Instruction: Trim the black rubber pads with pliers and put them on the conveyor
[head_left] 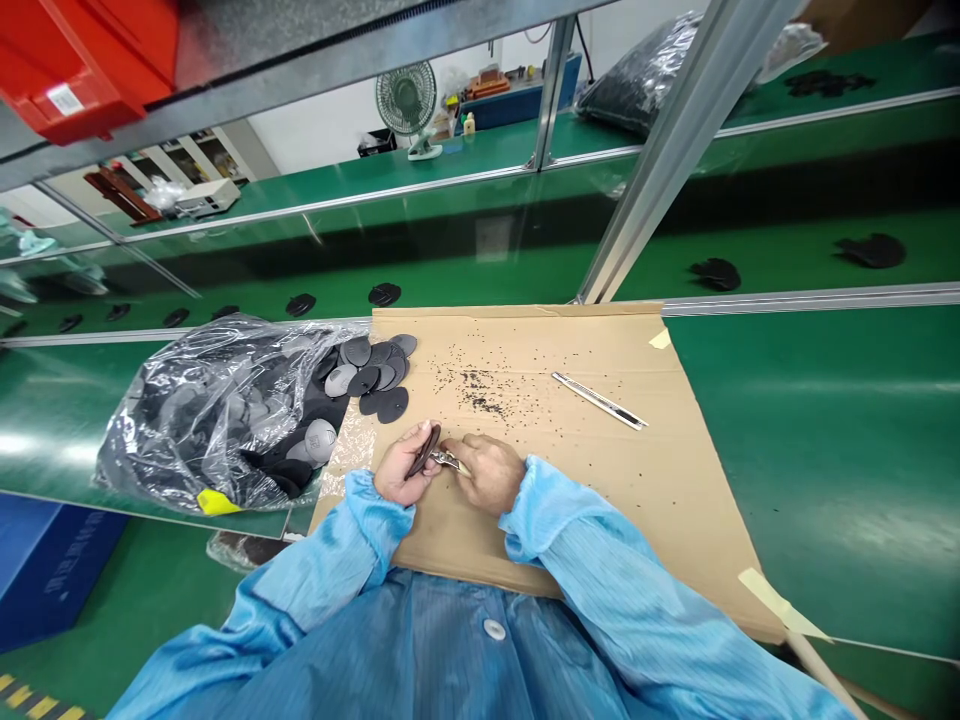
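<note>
Over a green workbench [817, 450], a flattened brown cardboard sheet [600, 480] holds the action, with a bulging clear plastic bag of black rubber discs [214, 420] left and a silver utility knife [598, 400] far right. Near centre, the left hand [401, 468] pinches a thin dark oval disc [424, 452] narrowly, while the right hand [491, 472] closes on small steel snips [447, 460] at its edge!

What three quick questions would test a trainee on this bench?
1. Multiple choice: what does the left hand hold? A) a glove B) a dark disc C) a screwdriver
2. True or false: the utility knife lies on the cardboard sheet.
3. Fill in: the clear plastic bag lies on the wearer's ___ side of the cardboard.

Key: 1 B; 2 true; 3 left.
</note>
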